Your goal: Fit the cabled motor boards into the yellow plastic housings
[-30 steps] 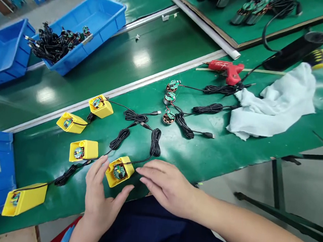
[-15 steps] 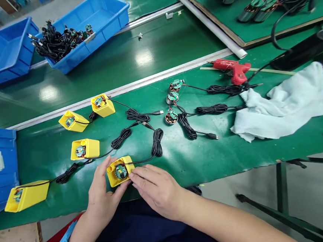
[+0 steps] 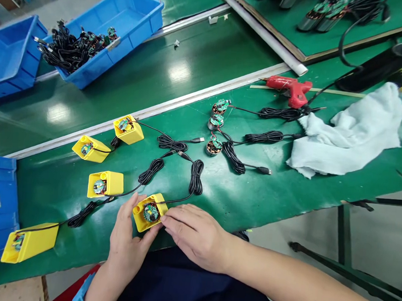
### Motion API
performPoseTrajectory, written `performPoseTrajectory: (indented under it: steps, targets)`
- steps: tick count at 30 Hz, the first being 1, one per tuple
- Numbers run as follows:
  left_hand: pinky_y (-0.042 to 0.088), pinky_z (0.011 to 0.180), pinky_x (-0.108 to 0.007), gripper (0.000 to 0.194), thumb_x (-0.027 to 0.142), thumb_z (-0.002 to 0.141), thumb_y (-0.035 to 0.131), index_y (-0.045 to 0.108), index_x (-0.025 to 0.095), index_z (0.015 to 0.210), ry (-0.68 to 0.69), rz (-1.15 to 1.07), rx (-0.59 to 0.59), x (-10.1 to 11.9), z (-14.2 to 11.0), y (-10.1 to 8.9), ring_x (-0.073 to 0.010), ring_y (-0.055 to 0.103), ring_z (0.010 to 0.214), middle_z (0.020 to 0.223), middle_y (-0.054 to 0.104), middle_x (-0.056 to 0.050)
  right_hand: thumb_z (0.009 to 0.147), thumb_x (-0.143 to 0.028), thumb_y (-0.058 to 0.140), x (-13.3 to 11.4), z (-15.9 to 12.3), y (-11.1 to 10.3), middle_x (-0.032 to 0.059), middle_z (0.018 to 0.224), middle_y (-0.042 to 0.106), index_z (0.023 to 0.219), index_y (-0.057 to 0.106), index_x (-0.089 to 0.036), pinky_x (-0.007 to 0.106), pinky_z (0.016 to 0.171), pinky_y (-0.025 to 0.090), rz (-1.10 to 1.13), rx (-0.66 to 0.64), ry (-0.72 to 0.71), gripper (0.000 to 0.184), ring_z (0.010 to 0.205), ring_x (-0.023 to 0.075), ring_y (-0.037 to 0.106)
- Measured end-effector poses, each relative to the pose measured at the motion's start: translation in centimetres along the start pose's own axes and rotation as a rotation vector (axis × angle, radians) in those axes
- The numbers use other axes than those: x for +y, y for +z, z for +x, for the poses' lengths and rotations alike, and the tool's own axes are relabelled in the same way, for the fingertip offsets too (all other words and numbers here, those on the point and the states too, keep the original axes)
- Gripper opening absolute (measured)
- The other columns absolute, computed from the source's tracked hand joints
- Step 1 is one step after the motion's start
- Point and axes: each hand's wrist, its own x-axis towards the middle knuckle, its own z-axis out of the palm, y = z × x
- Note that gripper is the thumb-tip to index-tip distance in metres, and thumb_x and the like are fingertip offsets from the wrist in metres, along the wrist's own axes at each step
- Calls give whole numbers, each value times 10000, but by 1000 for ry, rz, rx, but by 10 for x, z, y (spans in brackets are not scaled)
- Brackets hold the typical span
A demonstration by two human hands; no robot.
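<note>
The left hand point(image 3: 125, 251) and right hand point(image 3: 194, 236), half-closed, clasp the yellow plastic holder point(image 3: 139, 217) at six o'clock, where a snagged black USB cable point(image 3: 196, 178) could jerk loose the circuit-board motor point(image 3: 150, 213).

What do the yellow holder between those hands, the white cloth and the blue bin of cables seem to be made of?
The yellow holder looks like moulded plastic, smooth and slightly glossy with crisp edges. The white cloth seems a soft woven fabric, perhaps cotton, given its limp folds. The blue bin looks like rigid moulded plastic, with a semi-gloss finish and ribbed walls.
</note>
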Motion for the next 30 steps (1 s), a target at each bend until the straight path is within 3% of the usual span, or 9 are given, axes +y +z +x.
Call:
performPoseTrajectory:
  steps: [8, 14, 18, 25, 30]
  targets:
    - [624, 959, -425, 778, 374, 951, 731, 334, 194, 1595, 4, -2, -22, -1, 0, 0, -287, 722, 1146, 1248, 710, -149, 1062, -106, 437, -2, 9, -13, 98, 942, 725, 963, 694, -139, 325, 739, 591, -84, -174, -51, 277, 818, 185, 649]
    - [627, 961, -453, 742, 373, 976, 690, 322, 208, 1599, 17, -18, 5, -4, -5, 4, -299, 720, 1153, 1271, 701, -163, 1048, -102, 468, -2, 14, -16, 121, 992, 718, 1198, 664, -102, 346, 764, 604, -112, -225, -49, 247, 868, 202, 660]
    - [610, 998, -463, 736, 373, 980, 682, 322, 221, 1603, -3, -74, 20, -6, -7, 7, -303, 707, 1179, 1282, 697, -154, 1029, -59, 455, -2, 18, -17, 117, 948, 709, 1027, 678, -116, 341, 757, 604, -84, -253, -95, 230, 841, 198, 648]
    - [594, 1000, -441, 739, 385, 985, 677, 314, 218, 1606, -2, -118, 35, -6, -9, 10, -291, 694, 1183, 1285, 685, -147, 1033, -107, 493, -11, 14, -15, 84, 945, 715, 1096, 623, -174, 310, 752, 605, 11, -226, 207, 159, 819, 183, 682]
    - [577, 941, -432, 773, 391, 989, 669, 287, 187, 1628, 33, -32, 119, -5, -12, 16, -302, 689, 1120, 1268, 682, -169, 995, -101, 518, -22, 18, -5, 78, 848, 704, 1021, 634, -144, 329, 707, 566, -274, -361, 213, 126, 727, 214, 679]
